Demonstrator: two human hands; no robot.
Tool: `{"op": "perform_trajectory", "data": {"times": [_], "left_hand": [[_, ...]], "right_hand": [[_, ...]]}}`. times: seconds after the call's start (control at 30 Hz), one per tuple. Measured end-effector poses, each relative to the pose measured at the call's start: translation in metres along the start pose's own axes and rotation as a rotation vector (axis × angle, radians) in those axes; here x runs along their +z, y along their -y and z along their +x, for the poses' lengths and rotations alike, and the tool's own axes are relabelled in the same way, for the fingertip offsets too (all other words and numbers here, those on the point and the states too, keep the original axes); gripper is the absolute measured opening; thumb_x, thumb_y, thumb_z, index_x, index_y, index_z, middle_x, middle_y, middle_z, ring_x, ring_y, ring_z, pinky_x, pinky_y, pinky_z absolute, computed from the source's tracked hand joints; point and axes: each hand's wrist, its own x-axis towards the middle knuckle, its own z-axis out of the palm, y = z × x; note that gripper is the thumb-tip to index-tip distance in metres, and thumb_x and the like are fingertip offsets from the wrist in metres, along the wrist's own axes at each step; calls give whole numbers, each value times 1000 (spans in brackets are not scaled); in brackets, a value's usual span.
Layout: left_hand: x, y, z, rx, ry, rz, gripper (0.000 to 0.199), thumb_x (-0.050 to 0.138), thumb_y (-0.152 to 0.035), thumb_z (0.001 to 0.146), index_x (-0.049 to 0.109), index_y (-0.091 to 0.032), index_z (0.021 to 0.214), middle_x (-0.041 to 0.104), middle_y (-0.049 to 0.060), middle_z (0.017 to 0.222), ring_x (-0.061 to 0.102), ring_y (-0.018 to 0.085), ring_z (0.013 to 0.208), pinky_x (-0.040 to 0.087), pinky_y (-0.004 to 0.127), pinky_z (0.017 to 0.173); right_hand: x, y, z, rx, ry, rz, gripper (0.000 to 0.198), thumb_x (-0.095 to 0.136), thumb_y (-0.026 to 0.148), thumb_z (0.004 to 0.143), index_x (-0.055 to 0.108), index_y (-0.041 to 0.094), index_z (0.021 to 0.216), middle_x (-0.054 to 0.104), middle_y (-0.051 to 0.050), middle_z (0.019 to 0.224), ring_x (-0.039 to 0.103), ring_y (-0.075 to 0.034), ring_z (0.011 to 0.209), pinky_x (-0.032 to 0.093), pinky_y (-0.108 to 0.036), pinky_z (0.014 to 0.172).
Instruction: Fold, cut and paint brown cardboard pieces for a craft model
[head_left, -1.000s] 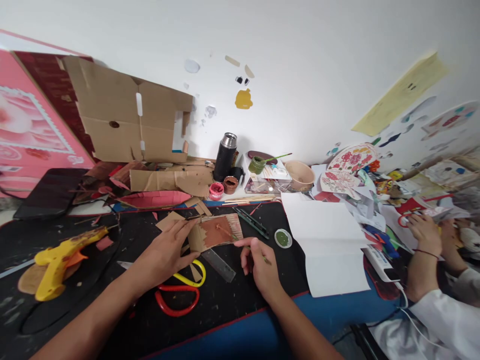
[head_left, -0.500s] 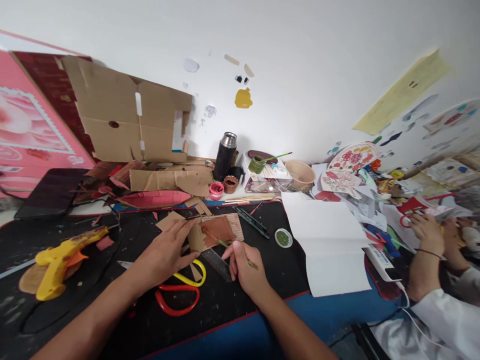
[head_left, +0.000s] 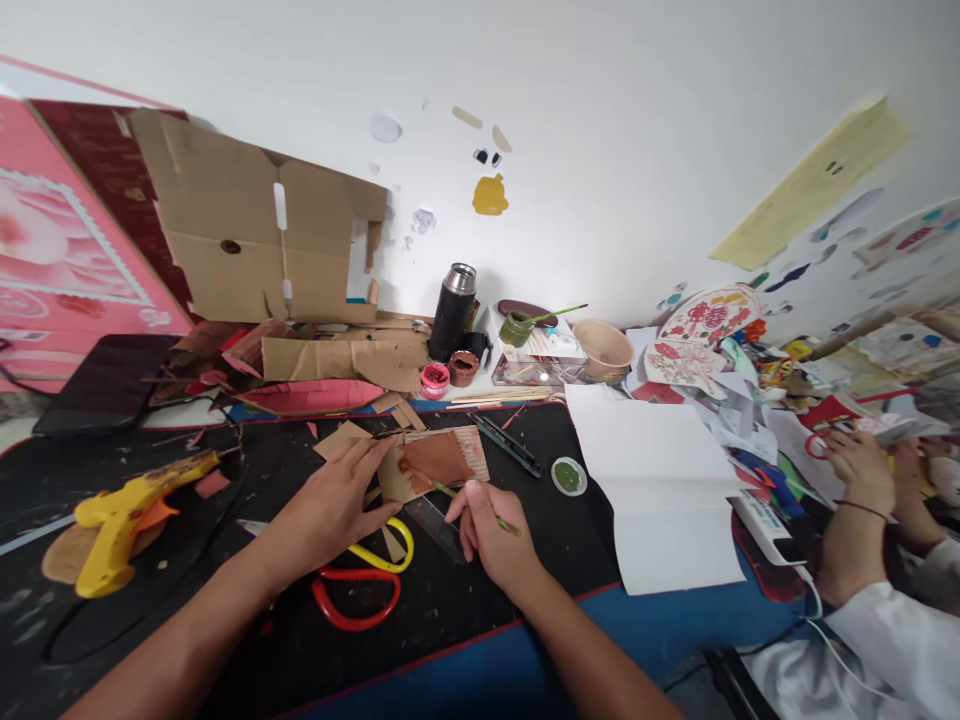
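Note:
My left hand [head_left: 330,510] lies with fingers stretched out over the left edge of a small cardboard piece [head_left: 393,482], pressing it to the black mat. Brown paint covers much of that piece, and its right end shows bare corrugated ridges. My right hand [head_left: 491,535] pinches a thin green paintbrush [head_left: 444,489], its tip touching the painted area near the lower edge. Below the cardboard lie a dark ruler [head_left: 436,530] and scissors [head_left: 357,622] with one red and one yellow handle, their blades partly hidden under my left arm.
A yellow glue gun [head_left: 112,520] rests at left. Behind stand a black thermos [head_left: 451,315], a brown paint jar [head_left: 463,368] and a pink one [head_left: 434,380]. Right are a green craft knife [head_left: 506,445], a lid with green paint [head_left: 568,477], white paper [head_left: 675,540] and another person's hands [head_left: 862,470].
The brush tip has shifted slightly left on the painted cardboard. My left hand stays in place; the whole view has shifted a little.

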Motion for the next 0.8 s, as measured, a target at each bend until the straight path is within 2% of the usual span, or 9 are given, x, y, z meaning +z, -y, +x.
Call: {"op": "perform_trajectory", "data": {"times": [0.13,0.27,0.47,0.6,0.8], "left_hand": [[1,-1,0,4,-6,-4,74,71,-44,93,42,-19,156,65,17,144,63,36,131,54,51,109],[0,0,0,8,-6,16,73,72,-44,92,44,-18,154,65,17,143,63,36,131,53,50,110],[-1,-1,0,14,8,16,74,71,-44,93,43,-16,155,64,18,145,62,36,132,52,48,111],[1,0,0,21,5,11,74,72,-46,92,44,-17,155,64,18,145,62,36,131,53,50,111],[0,1,0,2,16,-9,74,70,-47,94,42,-18,156,64,18,144,62,35,132,52,49,112]], "right_hand": [[-6,6,3,-3,-1,-34,73,44,82,98,68,17,73,42,6,41,44,-11,34,32,-22,40],[2,8,12,-54,-14,-68,72,43,80,100,69,17,76,48,5,43,46,-10,37,36,-22,44],[4,-1,8,-44,32,-47,69,43,76,102,67,18,74,40,7,40,45,-10,35,34,-22,42],[0,2,5,-22,36,-50,70,43,77,101,68,18,74,42,7,41,44,-10,34,32,-22,40],[12,6,15,-76,14,-79,72,41,79,102,70,17,77,48,5,44,47,-10,37,37,-22,44]]}}
